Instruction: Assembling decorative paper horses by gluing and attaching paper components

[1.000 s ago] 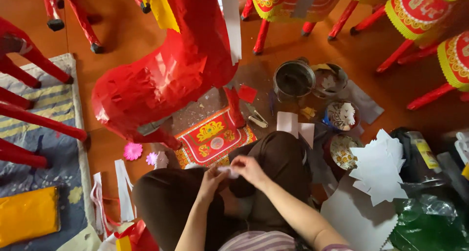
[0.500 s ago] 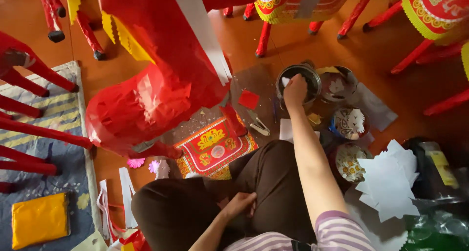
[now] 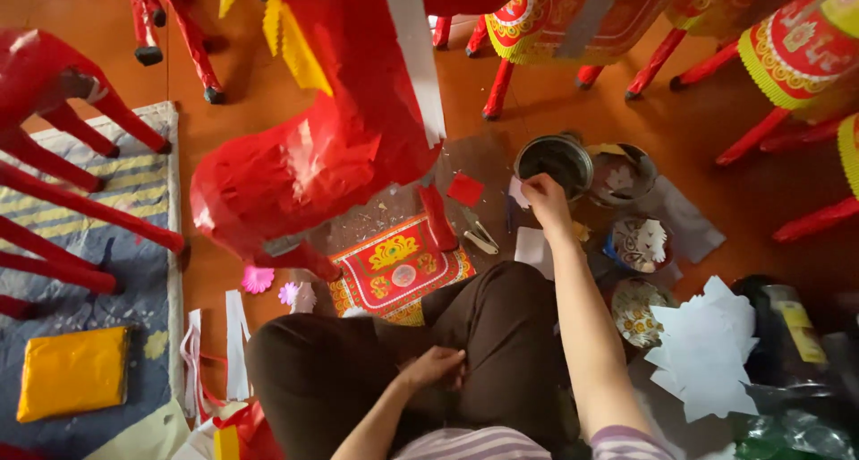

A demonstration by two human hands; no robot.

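My right hand (image 3: 546, 198) reaches forward to the near rim of a dark metal bowl (image 3: 553, 160) on the floor. It pinches a small white paper piece (image 3: 518, 192). My left hand (image 3: 434, 368) rests on my lap, on the dark trousers (image 3: 358, 370), with its fingers curled and nothing visible in them. A large red paper horse figure (image 3: 313, 156) stands just left of the bowl, over a red and gold printed sheet (image 3: 398, 268).
A second bowl (image 3: 624, 169) and two patterned dishes (image 3: 637, 243) sit right of the metal bowl. A stack of white paper cut-outs (image 3: 707, 344) lies at the right, scissors (image 3: 480, 236) by the printed sheet. Red figure legs (image 3: 80, 209) cross a striped mat, with a yellow pad (image 3: 73, 370).
A second ago both hands held a small white piece over my lap. My right hand has since reached out to the metal bowl, and my left hand has stayed on my lap.
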